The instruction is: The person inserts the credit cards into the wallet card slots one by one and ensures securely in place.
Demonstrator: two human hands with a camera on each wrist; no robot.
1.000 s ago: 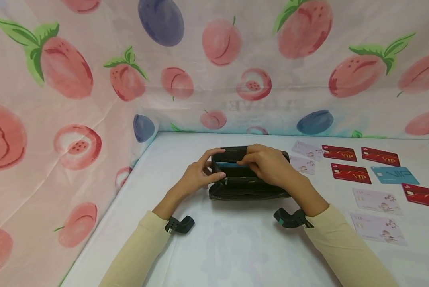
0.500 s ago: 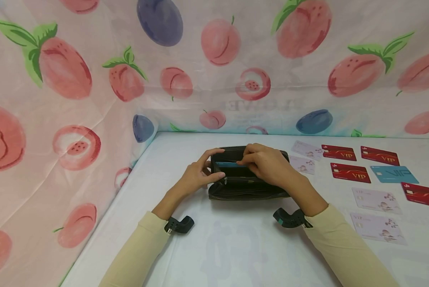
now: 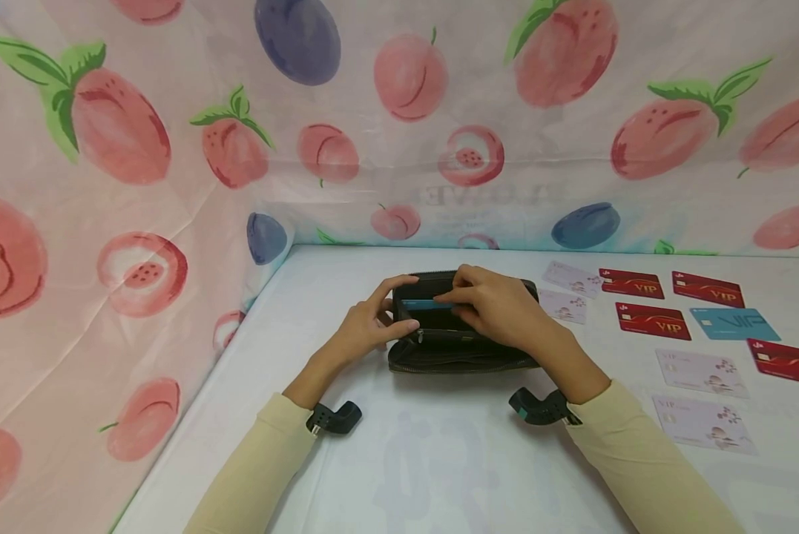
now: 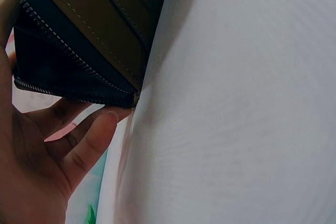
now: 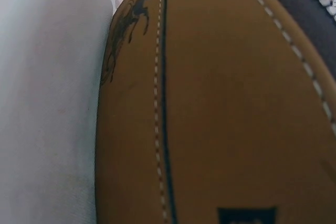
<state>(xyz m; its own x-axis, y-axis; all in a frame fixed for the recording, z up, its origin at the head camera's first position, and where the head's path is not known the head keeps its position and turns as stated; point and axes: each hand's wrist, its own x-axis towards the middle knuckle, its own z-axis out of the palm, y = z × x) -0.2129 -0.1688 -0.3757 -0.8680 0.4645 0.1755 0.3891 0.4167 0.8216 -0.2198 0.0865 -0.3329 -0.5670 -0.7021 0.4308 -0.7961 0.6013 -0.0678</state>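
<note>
The right hand [image 3: 502, 304] has slid slightly leftward along the blue card [image 3: 418, 305] inside the wallet [image 3: 466, 364] — that card seems the one being worked. The hand's fingers are curled (whether they pinch, I cannot tell). Opposite, the left hand [image 3: 366, 326] grips the wallet's end. Rightward of both, red cards [image 3: 653, 322] read "VIP".

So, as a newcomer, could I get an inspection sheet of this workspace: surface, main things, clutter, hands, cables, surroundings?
Surface: white-covered table.
Job's things: open wallet, inner blue card inside.
Clutter: four red cards, four pale cards and one loose blue card, right of the wallet.
Hands: left hand holds the wallet's left end; right hand has fingers at the inner blue card, pinch unclear; black device on each wrist.
Cables: nothing seen.
Surroundings: fruit-print cloth behind and at left.
</note>
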